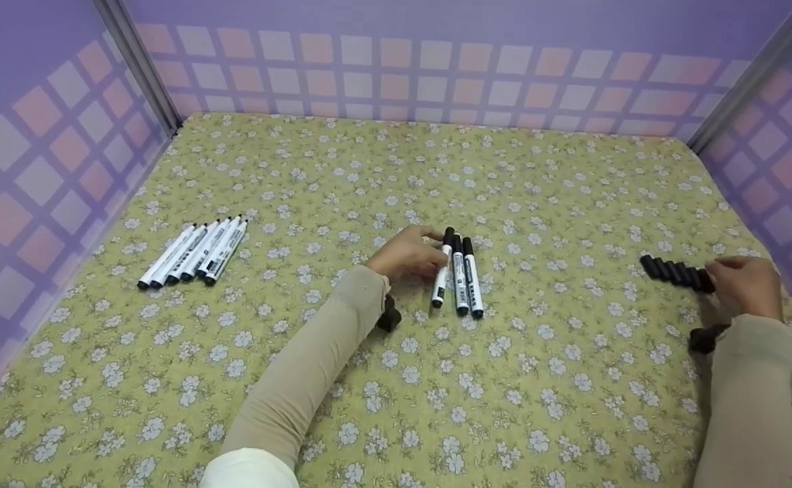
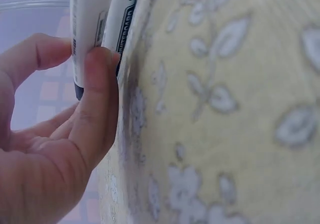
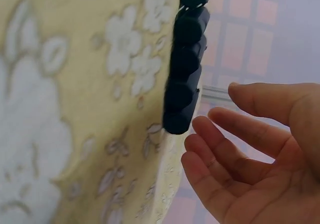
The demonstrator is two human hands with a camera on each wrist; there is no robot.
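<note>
My left hand (image 1: 408, 255) pinches a capped black whiteboard marker (image 1: 440, 279) by its white barrel, between thumb and fingers. The left wrist view shows the thumb and a fingertip on either side of this barrel (image 2: 89, 24). Two more capped markers (image 1: 461, 279) lie side by side just to its right, black caps pointing away. Far to the right, my right hand (image 1: 748, 285) is beside the near end of a row of black marker caps (image 1: 673, 271). Its relaxed fingers (image 3: 210, 134) hold nothing in the right wrist view, with the fingertips close to the last cap (image 3: 177, 121).
Several uncapped white markers (image 1: 192, 252) lie in a slanted row at the left, dark tips pointing away. A yellow floral cloth (image 1: 396, 176) covers the table. Purple checkered panels (image 1: 396, 68) enclose the back and both sides, with grey posts at the corners.
</note>
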